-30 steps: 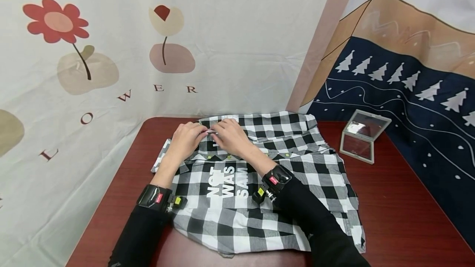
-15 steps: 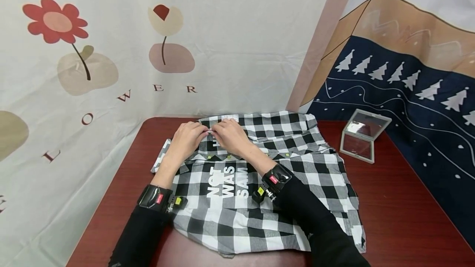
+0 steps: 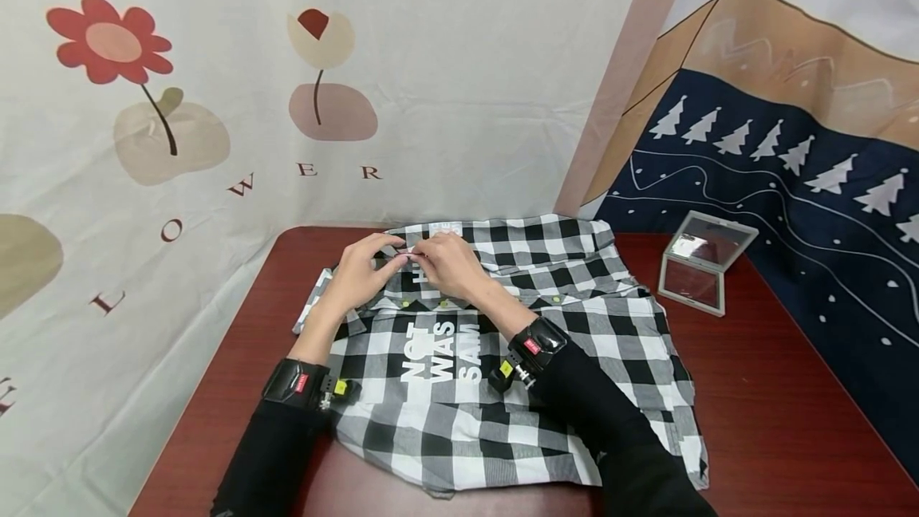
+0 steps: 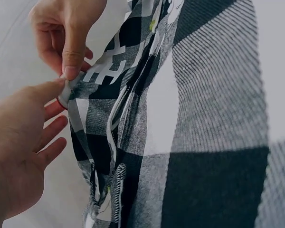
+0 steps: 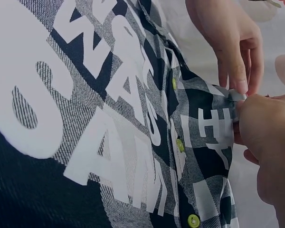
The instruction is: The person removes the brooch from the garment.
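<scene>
Checked shirt lies flat on red-brown table. Left hand and right hand meet at its far collar edge, fingertips of both pinched on the fabric. Mirror case well right.

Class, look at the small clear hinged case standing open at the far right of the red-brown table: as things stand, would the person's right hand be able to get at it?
Probably yes. The right hand is busy pinching the black-and-white checked shirt, but only bare red-brown table lies between it and the clear hinged case.
</scene>
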Demonstrator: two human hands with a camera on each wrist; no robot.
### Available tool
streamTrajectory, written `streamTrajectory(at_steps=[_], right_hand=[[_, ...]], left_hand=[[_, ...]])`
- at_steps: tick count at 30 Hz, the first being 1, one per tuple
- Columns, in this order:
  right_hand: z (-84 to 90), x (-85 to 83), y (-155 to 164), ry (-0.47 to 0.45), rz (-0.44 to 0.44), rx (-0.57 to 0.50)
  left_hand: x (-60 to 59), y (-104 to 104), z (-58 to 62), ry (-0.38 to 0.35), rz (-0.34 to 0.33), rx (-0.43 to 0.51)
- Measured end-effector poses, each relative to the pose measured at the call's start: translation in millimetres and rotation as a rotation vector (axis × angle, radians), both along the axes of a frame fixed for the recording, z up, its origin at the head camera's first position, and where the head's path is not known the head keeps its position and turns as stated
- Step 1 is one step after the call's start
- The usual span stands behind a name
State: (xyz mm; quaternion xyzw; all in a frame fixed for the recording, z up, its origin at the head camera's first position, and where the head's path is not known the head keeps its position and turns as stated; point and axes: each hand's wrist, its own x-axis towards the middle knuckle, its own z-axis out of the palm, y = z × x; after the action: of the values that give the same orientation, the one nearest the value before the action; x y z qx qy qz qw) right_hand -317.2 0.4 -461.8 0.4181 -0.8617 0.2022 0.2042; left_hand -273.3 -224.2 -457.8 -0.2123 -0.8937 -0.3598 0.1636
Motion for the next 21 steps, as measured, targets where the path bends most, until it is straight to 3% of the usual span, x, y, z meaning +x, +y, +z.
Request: streamTrajectory(at_steps=[10, 21], right_hand=[[-4.9, -0.6, 1.7, -0.141, -0.003, -0.189], [-15.0, -0.6, -0.5, -0.311, -0.057, -0.411]], left_hand=[[0.7, 1.1, -6.2, -0.103, 0.067, 0.204], [-0.1, 5.0, -15.6, -0.144, 0.085, 0.249]])
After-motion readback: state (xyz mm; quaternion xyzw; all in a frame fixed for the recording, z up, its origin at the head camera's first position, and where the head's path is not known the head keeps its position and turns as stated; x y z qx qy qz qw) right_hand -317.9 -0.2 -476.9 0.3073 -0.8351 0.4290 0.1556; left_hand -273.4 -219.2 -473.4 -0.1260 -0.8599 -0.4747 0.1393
